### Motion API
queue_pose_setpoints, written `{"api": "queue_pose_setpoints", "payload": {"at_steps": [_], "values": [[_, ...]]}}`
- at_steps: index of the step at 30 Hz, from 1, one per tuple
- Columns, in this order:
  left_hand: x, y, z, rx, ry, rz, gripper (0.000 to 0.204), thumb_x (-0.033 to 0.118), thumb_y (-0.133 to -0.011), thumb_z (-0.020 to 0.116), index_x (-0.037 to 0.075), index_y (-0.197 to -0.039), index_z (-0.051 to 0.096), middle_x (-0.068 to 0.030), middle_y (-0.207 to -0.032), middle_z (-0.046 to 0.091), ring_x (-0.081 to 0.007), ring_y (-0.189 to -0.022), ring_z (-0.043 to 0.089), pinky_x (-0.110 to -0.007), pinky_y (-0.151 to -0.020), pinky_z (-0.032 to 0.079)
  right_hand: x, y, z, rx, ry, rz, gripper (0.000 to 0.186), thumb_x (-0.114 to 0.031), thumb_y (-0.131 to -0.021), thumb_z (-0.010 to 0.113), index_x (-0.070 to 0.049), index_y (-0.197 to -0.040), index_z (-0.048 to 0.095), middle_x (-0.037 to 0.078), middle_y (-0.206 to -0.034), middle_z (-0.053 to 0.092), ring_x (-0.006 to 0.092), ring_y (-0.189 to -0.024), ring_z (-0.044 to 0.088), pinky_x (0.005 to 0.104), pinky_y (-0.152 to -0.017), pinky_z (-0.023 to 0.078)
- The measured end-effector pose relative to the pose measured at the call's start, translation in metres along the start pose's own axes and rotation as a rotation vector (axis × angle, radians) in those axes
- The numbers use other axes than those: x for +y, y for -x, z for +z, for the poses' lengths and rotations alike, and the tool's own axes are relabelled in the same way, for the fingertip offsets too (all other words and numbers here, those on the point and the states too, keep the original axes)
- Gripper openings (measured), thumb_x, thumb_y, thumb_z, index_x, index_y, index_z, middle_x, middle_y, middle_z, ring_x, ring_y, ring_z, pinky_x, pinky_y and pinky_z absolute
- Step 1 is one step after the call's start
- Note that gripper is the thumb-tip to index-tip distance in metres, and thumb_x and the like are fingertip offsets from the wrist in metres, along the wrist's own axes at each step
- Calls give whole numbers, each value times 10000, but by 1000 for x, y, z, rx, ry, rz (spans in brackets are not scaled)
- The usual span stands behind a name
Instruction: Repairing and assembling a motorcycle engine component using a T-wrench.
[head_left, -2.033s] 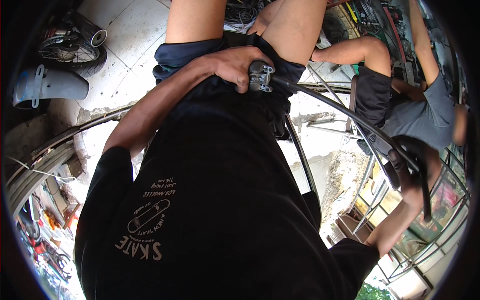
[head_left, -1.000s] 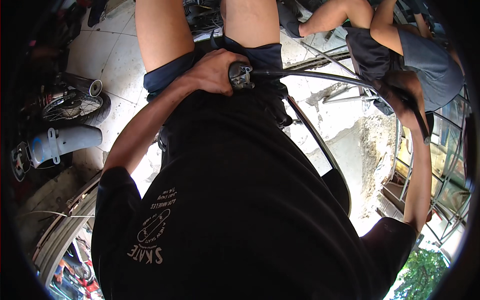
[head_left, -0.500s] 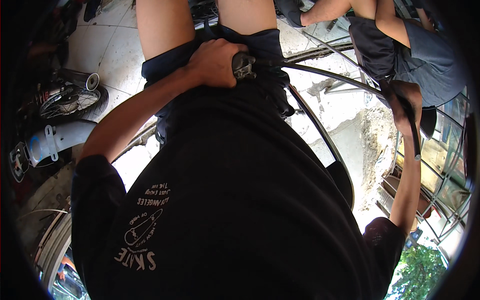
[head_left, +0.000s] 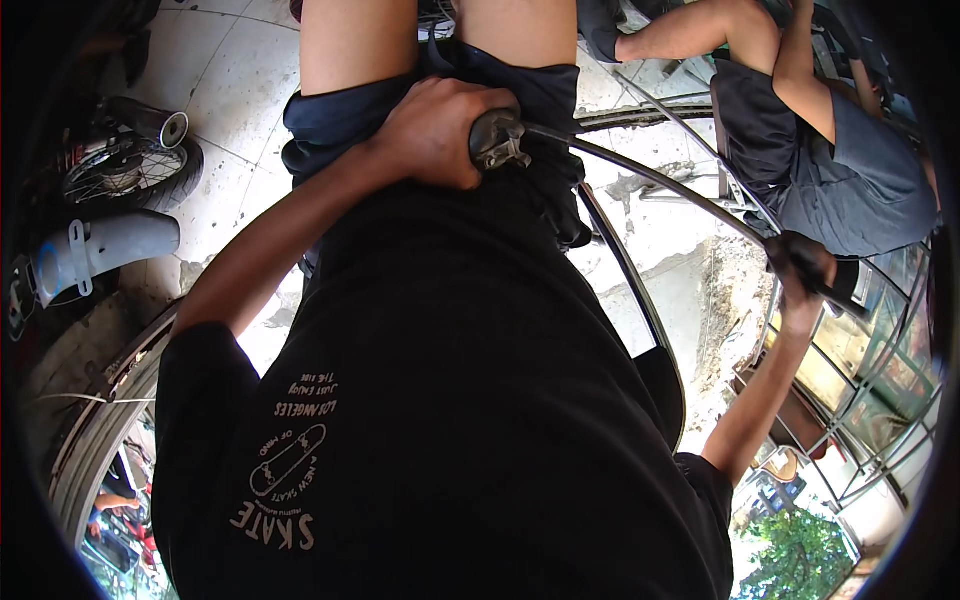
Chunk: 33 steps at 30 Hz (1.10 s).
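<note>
My left hand (head_left: 448, 135) is wrapped round a dark part with a metal clamp (head_left: 500, 142) over my lap, its fingers curled. A long, slightly curved black tube (head_left: 668, 181) runs from that part out to the right. My right hand (head_left: 806, 276) is closed on the tube near its far end, where dark material (head_left: 800, 258) partly hides the fingers. My dark shorts (head_left: 335, 110) and black shirt lie beneath the left hand and forearm.
Another person (head_left: 850, 190) sits close at upper right, legs bent. Metal frame bars (head_left: 870, 430) fill the right side. A spoked wheel (head_left: 130, 170) and a grey mudguard (head_left: 130, 245) lie on the tiled floor (head_left: 225, 90) at left. A motorbike stands at far lower left.
My right hand rose with the tube over the first second, then came back down somewhat. My left hand stays on the clamp part. The other person's arm has come down from its raised position.
</note>
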<state>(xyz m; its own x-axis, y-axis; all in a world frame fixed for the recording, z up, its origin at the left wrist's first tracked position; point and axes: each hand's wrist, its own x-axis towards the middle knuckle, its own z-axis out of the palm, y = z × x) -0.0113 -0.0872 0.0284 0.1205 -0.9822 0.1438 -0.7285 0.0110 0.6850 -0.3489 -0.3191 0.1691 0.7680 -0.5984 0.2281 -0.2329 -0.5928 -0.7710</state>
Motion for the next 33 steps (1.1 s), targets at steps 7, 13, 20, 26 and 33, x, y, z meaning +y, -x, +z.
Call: {"api": "queue_pose_setpoints", "payload": {"at_steps": [7,13,20,26,33], "values": [[-5,-4,1,-57,25,4,532,94,-471,718,57,-983,577,-116,-886,638,-278,-880,622,-373,-775,495,-115,-39,24,-437,392,-233,149,12,-697,665,-6,-634,531,74,-521,465,134,-438,428,260,-426,271],[-14,-6,0,1,36,99,484,90,-473,700,76,-946,604,-100,-796,649,-276,-800,639,-363,-715,510,-104,-40,15,-87,187,542,159,-70,-756,703,-25,-870,602,-1,-657,548,33,-518,423,203,-447,271],[-7,-8,-3,-55,44,81,495,83,-472,701,59,-958,606,-108,-824,653,-274,-813,639,-362,-756,505,-93,-43,15,-345,243,-206,115,0,-789,662,-4,-846,562,42,-652,556,59,-489,427,206,-433,297],[-6,-5,-7,-87,-37,62,525,86,-474,699,43,-990,610,-120,-847,654,-280,-839,636,-362,-784,500,-87,-61,23,-179,225,139,134,-35,-748,715,-22,-781,585,-3,-635,558,37,-535,465,203,-451,330],[3,-11,-13,-184,-52,-120,608,120,-461,714,55,-1050,578,-134,-944,626,-303,-946,584,-355,-875,433,-61,-58,16,-177,166,367,85,-60,-758,689,-32,-828,651,7,-680,588,63,-607,510,207,-535,388]]}}
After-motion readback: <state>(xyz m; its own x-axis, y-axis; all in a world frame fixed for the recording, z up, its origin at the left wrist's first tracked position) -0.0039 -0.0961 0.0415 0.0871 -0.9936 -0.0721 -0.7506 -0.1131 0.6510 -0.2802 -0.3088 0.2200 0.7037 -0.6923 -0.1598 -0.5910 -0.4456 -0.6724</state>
